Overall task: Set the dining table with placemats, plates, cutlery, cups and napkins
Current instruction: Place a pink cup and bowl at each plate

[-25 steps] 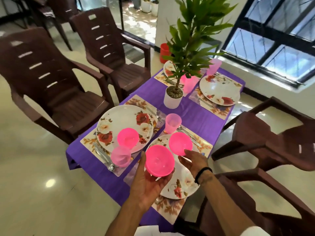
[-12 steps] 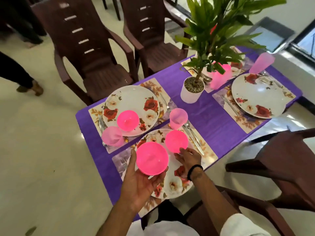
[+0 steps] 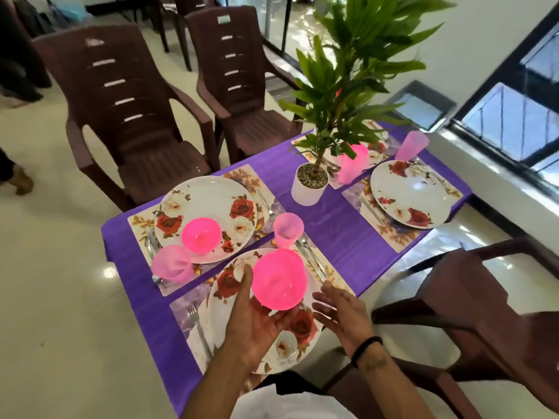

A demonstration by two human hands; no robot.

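the left hand (image 3: pixel 257 322) cups a bright pink bowl (image 3: pixel 279 279) from below, thumb up along its left side and fingers under its base, holding it over the near plate (image 3: pixel 223 300). the right hand (image 3: pixel 340 313) hangs just beside the bowl with fingers spread and loose, gripping nothing.

the table looks mostly set. four mats lie on the purple cloth (image 3: pixel 332 225), each with a flowered plate on it. the far-left plate (image 3: pixel 208 207) already carries a pink bowl (image 3: pixel 201 235), with a pale pink cup (image 3: pixel 172 267) at its near edge. another cup (image 3: pixel 287 226) stands beyond the near plate, a third cup (image 3: pixel 411 145) stands by the right-hand plate (image 3: pixel 411 192), and a fourth pink cup (image 3: pixel 352 163) shows behind the potted plant (image 3: pixel 311 182). a fork (image 3: pixel 196 325) lies left of the near plate, and more cutlery beside the other plates. the right-hand plate has no bowl on it, and the fourth plate is mostly hidden by leaves. no napkins are in sight, so those seem still to come, along with bowls for the far end.

the held bowl is glossy, see-through pink plastic, round and deep, and looks empty. whether another bowl sits beneath it on the near plate is hidden.
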